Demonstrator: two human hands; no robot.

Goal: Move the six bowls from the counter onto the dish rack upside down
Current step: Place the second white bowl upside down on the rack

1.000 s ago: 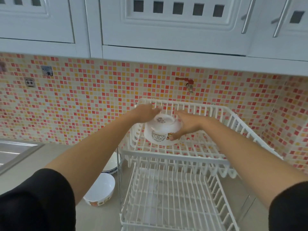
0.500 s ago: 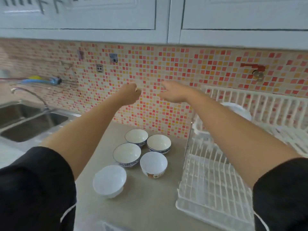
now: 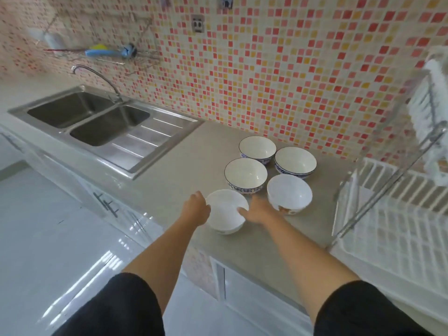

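Several bowls stand upright on the beige counter (image 3: 184, 170). The nearest is a plain white bowl (image 3: 226, 214). My left hand (image 3: 196, 210) grips its left rim and my right hand (image 3: 258, 210) its right rim; it rests on the counter. Behind it are a white bowl with an orange print (image 3: 289, 194) and three blue-patterned bowls (image 3: 245, 174), (image 3: 257, 147), (image 3: 295, 161). The white two-tier dish rack (image 3: 392, 226) stands at the right. A blurred white shape (image 3: 434, 69) sits on its upper tier.
A steel double sink (image 3: 155, 151) with a curved faucet (image 3: 97, 75) lies at the left. The tiled wall (image 3: 278, 69) runs behind the bowls. The counter's front edge (image 3: 155, 214) drops to a glossy white floor. A metal rack post (image 3: 388, 183) slants beside the bowls.
Both hands let go of a bowl on the rack's upper tier, swung left and came down onto the nearest white bowl on the counter. The view turned left and down.
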